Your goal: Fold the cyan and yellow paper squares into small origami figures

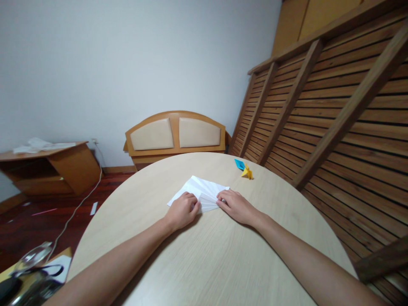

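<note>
A white sheet of paper (199,185) with several crease lines lies on the round wooden table (255,259), part of its near side folded over. My left hand (184,210) is closed on the paper's near left part, with the fingers curled and the thumb against the fold. At the right end, my right hand (235,205) pinches the paper's edge between thumb and fingers. The hands are a short way apart, and the folded strip shows between them. My fingers hide parts of the paper's near edge.
Beyond my right hand stand a yellow folded paper figure (247,172) and a blue folded paper piece (239,164). A slatted wooden frame (318,106) leans at the right. Behind the table is a headboard (175,131); a low cabinet (73,165) stands left.
</note>
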The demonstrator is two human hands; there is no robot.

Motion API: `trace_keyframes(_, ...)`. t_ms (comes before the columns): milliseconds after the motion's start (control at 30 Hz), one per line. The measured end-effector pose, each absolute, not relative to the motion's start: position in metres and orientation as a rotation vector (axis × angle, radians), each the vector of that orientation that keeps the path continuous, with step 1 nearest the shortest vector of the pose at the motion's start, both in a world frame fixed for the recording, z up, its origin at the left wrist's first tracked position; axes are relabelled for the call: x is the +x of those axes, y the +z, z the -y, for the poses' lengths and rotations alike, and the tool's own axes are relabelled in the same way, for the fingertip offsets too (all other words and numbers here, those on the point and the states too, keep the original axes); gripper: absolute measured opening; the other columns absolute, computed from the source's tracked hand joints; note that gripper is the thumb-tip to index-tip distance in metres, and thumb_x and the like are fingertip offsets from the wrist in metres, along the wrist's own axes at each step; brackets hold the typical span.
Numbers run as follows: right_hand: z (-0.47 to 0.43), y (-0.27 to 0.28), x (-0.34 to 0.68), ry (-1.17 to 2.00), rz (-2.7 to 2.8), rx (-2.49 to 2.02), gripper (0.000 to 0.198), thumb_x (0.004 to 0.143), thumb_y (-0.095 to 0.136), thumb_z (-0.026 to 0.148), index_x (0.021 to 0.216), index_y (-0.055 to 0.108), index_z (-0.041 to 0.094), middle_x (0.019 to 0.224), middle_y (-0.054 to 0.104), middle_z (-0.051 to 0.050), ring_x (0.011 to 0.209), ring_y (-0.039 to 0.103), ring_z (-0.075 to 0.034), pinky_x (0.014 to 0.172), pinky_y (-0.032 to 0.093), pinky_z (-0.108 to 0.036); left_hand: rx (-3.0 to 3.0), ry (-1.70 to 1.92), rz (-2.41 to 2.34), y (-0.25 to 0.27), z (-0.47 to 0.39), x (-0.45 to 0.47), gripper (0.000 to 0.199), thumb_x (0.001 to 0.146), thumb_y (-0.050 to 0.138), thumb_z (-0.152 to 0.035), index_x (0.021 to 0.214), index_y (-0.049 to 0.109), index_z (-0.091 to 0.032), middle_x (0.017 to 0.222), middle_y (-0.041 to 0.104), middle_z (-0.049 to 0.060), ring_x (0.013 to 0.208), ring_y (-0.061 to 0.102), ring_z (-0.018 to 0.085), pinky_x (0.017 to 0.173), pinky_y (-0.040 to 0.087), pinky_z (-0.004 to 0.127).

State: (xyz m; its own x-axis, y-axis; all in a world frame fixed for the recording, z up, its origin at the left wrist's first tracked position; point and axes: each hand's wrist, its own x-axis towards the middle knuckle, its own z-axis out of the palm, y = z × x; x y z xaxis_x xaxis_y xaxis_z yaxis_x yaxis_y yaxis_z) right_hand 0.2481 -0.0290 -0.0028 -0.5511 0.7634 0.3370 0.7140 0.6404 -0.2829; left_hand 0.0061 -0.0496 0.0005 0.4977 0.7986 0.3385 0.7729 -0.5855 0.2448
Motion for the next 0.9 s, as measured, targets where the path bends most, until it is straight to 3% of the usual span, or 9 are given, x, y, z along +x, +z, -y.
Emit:
trace_keyframes(100,0.029,-0.007,0.244,0.112,2.389,-1.201,0.013,0.095,0.055,0.028,0.092,0.063,0.019,0.098,0.068,-0.006,0.096,0.061,-0.021,0.090,0.042,-0.037,2.610,0.674,-1.548,-0.003,0.049,0.007,0.028,0.095,0.044,-0.029,0.078,0.062,-0.017,0.089,0.065,0.009,0.092,0.057,0.023,0.084,0.047,0.036)
trace_keyframes(200,0.029,-0.008,0.242,0.114,2.371,-1.183,0.012,0.092,0.059,0.026,0.101,0.064,0.020,0.102,0.068,-0.007,0.102,0.060,-0.023,0.091,0.043,-0.038,2.567,0.721,-1.646,-0.007,0.048,0.006,0.017,0.090,0.053,-0.028,0.093,0.063,-0.015,0.096,0.066,0.011,0.095,0.058,0.025,0.084,0.049,0.038)
trace_keyframes(333,0.030,-0.008,0.243,0.144,2.469,-1.020,0.025,0.096,0.051,0.022,0.115,0.067,0.024,0.120,0.065,-0.008,0.114,0.057,-0.022,0.098,0.042,-0.038,2.643,0.792,-1.465,-0.014,0.043,0.003,0.029,0.088,0.055,-0.019,0.116,0.061,-0.016,0.117,0.064,0.011,0.108,0.058,0.025,0.094,0.049,0.038)
trace_keyframes(433,0.031,-0.006,0.244,0.165,2.539,-0.959,0.030,0.098,0.047,0.022,0.119,0.069,0.026,0.126,0.064,-0.008,0.118,0.057,-0.023,0.100,0.042,-0.039,2.720,0.722,-1.284,-0.018,0.038,0.002,0.034,0.088,0.048,-0.008,0.112,0.068,-0.022,0.122,0.066,0.005,0.111,0.059,0.022,0.096,0.049,0.036)
trace_keyframes(533,0.034,0.001,0.245,0.186,2.559,-0.938,0.027,0.094,0.057,0.031,0.116,0.072,0.027,0.119,0.067,-0.009,0.113,0.059,-0.024,0.099,0.043,-0.041,2.742,0.648,-1.264,-0.017,0.037,0.001,0.039,0.087,0.045,-0.004,0.108,0.071,-0.023,0.119,0.070,0.002,0.109,0.061,0.022,0.097,0.049,0.037)
trace_keyframes(700,0.045,0.017,0.245,0.282,2.667,-0.800,0.030,0.084,0.068,0.035,0.112,0.074,0.026,0.114,0.070,-0.007,0.116,0.058,-0.026,0.106,0.039,-0.042,2.722,0.638,-1.397,-0.008,0.044,0.004,0.025,0.093,0.047,-0.021,0.104,0.070,-0.019,0.114,0.072,0.007,0.109,0.061,0.026,0.097,0.047,0.043)
trace_keyframes(800,0.050,0.024,0.246,0.383,2.705,-0.775,0.040,0.078,0.069,0.027,0.118,0.071,0.026,0.122,0.069,-0.006,0.123,0.055,-0.027,0.110,0.036,-0.044,2.727,0.654,-1.472,-0.005,0.048,0.005,0.023,0.092,0.054,-0.034,0.104,0.069,-0.021,0.107,0.073,0.006,0.114,0.057,0.030,0.103,0.041,0.050)
trace_keyframes(900,0.048,0.026,0.254,0.442,2.710,-0.817,0.052,0.072,0.065,0.015,0.122,0.069,0.024,0.129,0.066,-0.007,0.129,0.051,-0.028,0.111,0.036,-0.044,2.739,0.617,-1.414,-0.005,0.049,0.005,0.024,0.090,0.057,-0.035,0.107,0.067,-0.021,0.118,0.070,0.007,0.115,0.057,0.030,0.103,0.042,0.048)
